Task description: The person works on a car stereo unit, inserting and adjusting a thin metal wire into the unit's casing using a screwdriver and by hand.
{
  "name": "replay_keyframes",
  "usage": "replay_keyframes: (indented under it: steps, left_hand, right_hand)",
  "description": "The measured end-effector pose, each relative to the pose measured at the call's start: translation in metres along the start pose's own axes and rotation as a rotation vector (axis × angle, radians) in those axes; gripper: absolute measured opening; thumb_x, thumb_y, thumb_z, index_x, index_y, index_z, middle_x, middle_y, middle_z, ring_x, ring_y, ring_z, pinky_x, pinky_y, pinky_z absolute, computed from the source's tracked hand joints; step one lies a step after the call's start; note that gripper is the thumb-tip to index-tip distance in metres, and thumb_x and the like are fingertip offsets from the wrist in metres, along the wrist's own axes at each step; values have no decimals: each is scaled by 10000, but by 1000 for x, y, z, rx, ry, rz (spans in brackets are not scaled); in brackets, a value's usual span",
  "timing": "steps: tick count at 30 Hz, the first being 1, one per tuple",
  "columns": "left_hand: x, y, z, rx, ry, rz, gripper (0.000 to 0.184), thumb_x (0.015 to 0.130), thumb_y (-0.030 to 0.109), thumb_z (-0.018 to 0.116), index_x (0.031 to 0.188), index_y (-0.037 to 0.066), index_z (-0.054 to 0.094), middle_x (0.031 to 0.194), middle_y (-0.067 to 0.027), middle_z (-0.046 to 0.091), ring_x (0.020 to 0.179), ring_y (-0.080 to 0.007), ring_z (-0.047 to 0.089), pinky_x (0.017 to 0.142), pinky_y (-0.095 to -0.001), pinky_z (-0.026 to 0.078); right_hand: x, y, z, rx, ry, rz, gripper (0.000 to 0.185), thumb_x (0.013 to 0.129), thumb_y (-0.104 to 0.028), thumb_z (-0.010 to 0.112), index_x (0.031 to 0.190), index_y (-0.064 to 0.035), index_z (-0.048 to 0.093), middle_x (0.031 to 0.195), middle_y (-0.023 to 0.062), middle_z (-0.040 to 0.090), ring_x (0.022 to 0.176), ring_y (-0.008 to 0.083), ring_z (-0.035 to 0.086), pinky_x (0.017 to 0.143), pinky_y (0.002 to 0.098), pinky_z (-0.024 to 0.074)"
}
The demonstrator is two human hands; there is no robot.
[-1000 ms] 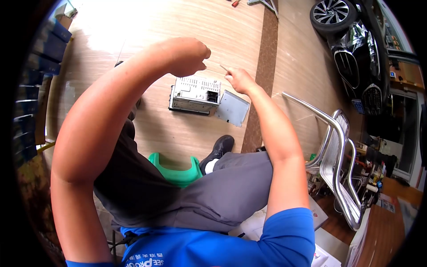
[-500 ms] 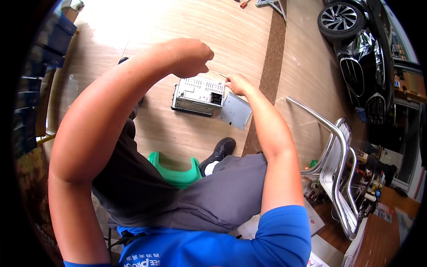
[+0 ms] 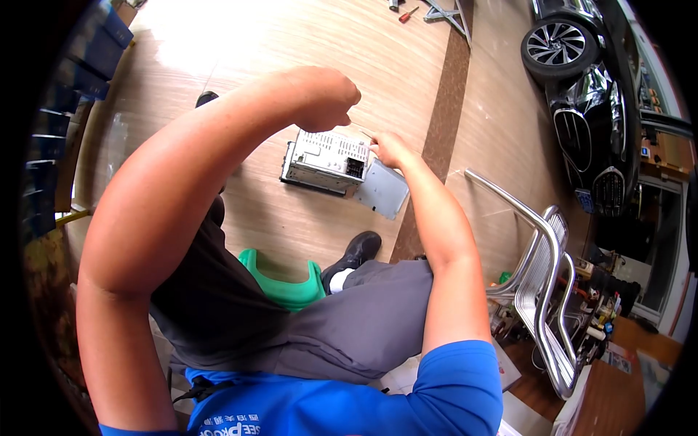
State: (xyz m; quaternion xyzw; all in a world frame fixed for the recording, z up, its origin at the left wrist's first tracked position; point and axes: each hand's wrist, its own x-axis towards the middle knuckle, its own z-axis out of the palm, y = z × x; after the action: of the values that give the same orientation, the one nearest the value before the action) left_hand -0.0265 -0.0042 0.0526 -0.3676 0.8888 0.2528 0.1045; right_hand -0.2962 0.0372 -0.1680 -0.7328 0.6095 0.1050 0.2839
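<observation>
A silver metal car stereo unit [image 3: 327, 161] with slotted vents and a black connector socket lies on the floor between my feet. My left hand [image 3: 329, 102] is curled above its far edge, the fingers turned away and mostly hidden. Close to the unit's far right corner is my right hand [image 3: 390, 149], its fingers pinched together. A thin pale rod [image 3: 361, 131] runs from these fingertips toward my left hand; its kind is unclear. Beside the unit, under my right wrist, a flat grey metal plate [image 3: 383, 190] lies on the floor.
A green plastic stool [image 3: 291, 293] stands between my legs. To the right are a metal bench [image 3: 542, 298] and a black car [image 3: 592, 109]. A red-handled screwdriver [image 3: 408, 14] and a metal frame [image 3: 445, 14] lie at the far side. Blue boxes [image 3: 87, 58] line the left.
The view has tilted slightly, so the scene sits a little lower. My left hand has moved slightly right over the unit. My right hand stays by the unit's corner.
</observation>
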Motion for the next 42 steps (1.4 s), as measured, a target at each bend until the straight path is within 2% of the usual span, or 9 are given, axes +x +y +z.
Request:
replay_keyframes:
  steps: [4,8,10,17,22,28,35,37,42]
  left_hand:
    - [1,-2,0,1,-19,16,266,897,224,652,1064,19,678,1023,-183,692,1005,-351,648,861,-432,511]
    - [2,-2,1,-1,-14,14,264,894,220,656,1064,19,677,1024,-182,692,1003,-349,650,861,-433,512]
    - [1,0,-2,17,-49,9,307,904,211,642,1147,22,623,1012,-182,689,1007,-358,639,867,-433,503]
    - [1,-1,-2,29,-41,33,293,901,217,642,1124,27,627,992,-186,690,993,-367,640,861,-441,501]
    - [4,-2,1,46,-55,22,350,896,221,645,1195,41,617,1069,-190,679,1055,-357,625,903,-431,494]
    - [4,-2,0,55,-79,5,374,890,217,651,1217,39,611,1092,-186,677,1079,-350,620,918,-431,490]
    - [5,-3,0,47,-93,17,372,883,223,655,1203,37,618,1090,-193,676,1066,-350,625,913,-434,490]
    - [5,-5,1,51,-63,42,366,878,225,656,1187,33,623,1072,-195,679,1051,-352,630,904,-435,494]
    - [4,-3,0,66,-80,51,356,872,223,657,1169,29,628,1046,-195,685,1031,-357,636,892,-437,499]
  right_hand:
    - [-1,-5,-4,-22,-20,29,204,880,-206,652,997,-46,701,992,223,683,973,369,652,824,440,515]
    - [0,-4,-1,-50,-24,32,204,877,-205,656,994,-45,702,991,222,684,978,369,651,823,442,518]
    - [-1,-3,2,-16,24,12,212,855,-200,642,953,-19,694,955,237,677,945,385,648,816,455,508]
    - [-2,-7,6,-13,56,88,225,837,-189,629,963,-18,703,960,250,673,964,387,649,847,452,512]
    - [5,-4,15,-63,44,140,269,836,-203,551,942,-14,711,988,259,669,971,401,646,860,464,513]
    - [-6,-13,8,-49,57,151,313,868,-244,533,1000,-7,690,1037,256,661,1023,406,624,892,472,492]
    - [-3,-4,4,5,53,137,333,912,-293,533,1015,-15,684,1052,243,662,1033,390,621,907,458,481]
    - [-2,-5,0,5,39,194,338,925,-328,548,1054,-53,697,1095,217,669,1062,358,631,923,444,492]
    - [-10,-12,-7,6,70,167,279,906,-271,593,1061,-64,696,1066,204,680,1042,348,642,907,431,500]
